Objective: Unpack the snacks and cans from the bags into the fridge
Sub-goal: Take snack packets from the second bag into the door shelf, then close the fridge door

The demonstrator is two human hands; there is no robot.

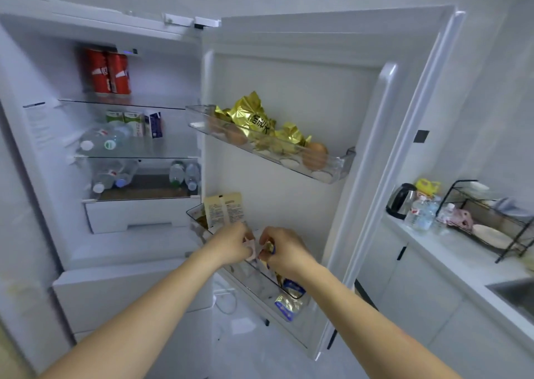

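Note:
The fridge stands open, its door point(289, 89) swung to the right. Both of my hands meet over the lower door bin point(254, 284). My left hand point(232, 244) pinches a small pale snack packet point(250, 247). My right hand point(284, 248) grips a small gold and blue snack packet point(270, 248). A beige snack bag point(224, 209) stands at the bin's left end, and blue and gold packets point(290, 297) lie at its right end. Gold snack bags point(254, 117) and eggs point(315, 156) fill the upper door bin. Two red cans point(108, 73) stand on the top shelf.
Cartons point(135, 122) and water bottles point(107, 141) lie on the middle shelves, with a white drawer point(138, 215) below. At right, a counter point(450, 257) carries a kettle point(400, 201), bottles, a black dish rack point(488, 219) and a sink corner point(517, 292).

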